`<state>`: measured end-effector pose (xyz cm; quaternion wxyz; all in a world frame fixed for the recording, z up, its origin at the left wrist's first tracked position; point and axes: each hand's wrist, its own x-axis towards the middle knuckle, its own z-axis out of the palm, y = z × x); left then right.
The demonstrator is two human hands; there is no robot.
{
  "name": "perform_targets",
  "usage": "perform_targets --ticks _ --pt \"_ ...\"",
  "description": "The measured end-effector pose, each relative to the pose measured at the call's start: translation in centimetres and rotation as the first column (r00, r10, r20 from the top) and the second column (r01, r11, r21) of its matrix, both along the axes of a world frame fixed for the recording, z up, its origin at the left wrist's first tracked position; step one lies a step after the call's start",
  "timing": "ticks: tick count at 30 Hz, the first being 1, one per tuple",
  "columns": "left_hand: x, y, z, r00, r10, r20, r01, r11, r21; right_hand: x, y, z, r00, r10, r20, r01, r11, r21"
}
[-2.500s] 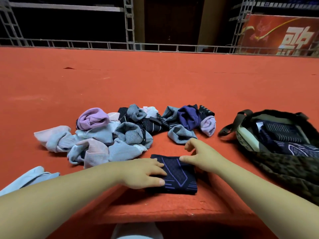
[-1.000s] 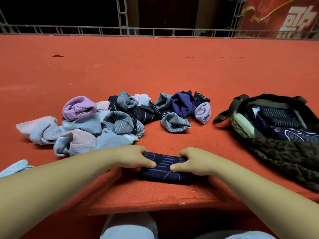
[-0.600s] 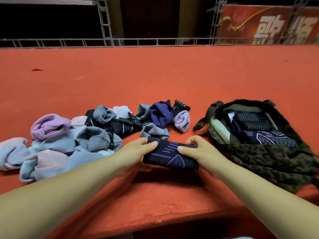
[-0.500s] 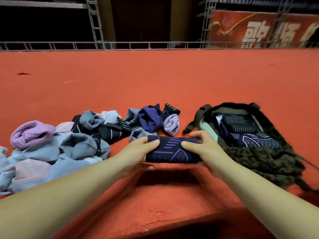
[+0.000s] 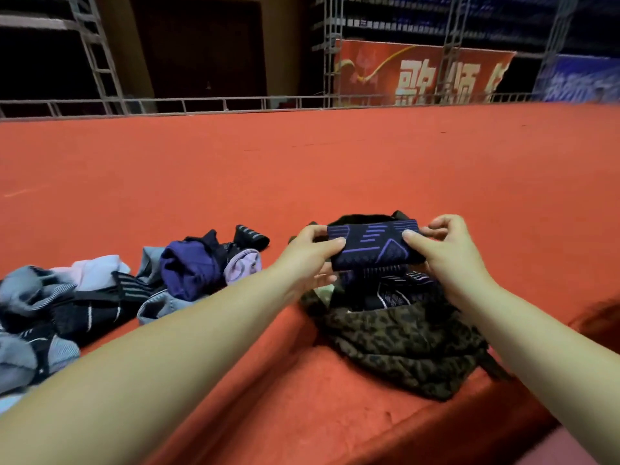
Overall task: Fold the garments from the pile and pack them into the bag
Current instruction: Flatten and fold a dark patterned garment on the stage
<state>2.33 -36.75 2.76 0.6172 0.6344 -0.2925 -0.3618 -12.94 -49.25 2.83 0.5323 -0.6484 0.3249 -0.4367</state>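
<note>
A folded dark navy garment (image 5: 372,245) with purple line patterns hangs in the air right above the open mouth of the camouflage bag (image 5: 402,337). My left hand (image 5: 310,255) grips its left end and my right hand (image 5: 446,250) grips its right end. Inside the bag lie other dark folded garments (image 5: 389,290) with pale lines. The pile of unfolded garments (image 5: 100,297), in grey, lilac, navy and black, lies on the red surface to the left of the bag.
Everything lies on a wide red carpeted platform (image 5: 302,169) with a step edge close to me. A metal rail (image 5: 235,104) runs along its far edge, with a red banner (image 5: 419,75) behind it.
Both hands lifted the folded navy garment off the red surface in front of me and carried it to the right, over the bag's opening. The view turned right with them.
</note>
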Motion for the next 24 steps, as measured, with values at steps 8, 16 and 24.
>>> perform_targets --ticks 8,16,24 --pt "3.0 -7.3 -2.3 0.971 0.154 0.181 -0.164 0.986 0.041 4.8 -6.8 -1.7 0.981 0.02 -0.193 -0.049 0.988 -0.145" --pt "4.1 -10.9 -3.6 0.814 -0.016 0.58 -0.179 0.944 0.277 5.3 -10.5 -3.0 0.768 0.006 -0.641 -0.345 0.847 -0.406" --pt "4.9 -11.2 -4.2 0.779 0.035 0.626 -0.194 0.963 0.188 5.5 -6.7 -2.2 0.584 -0.217 -0.783 -0.499 0.665 -0.556"
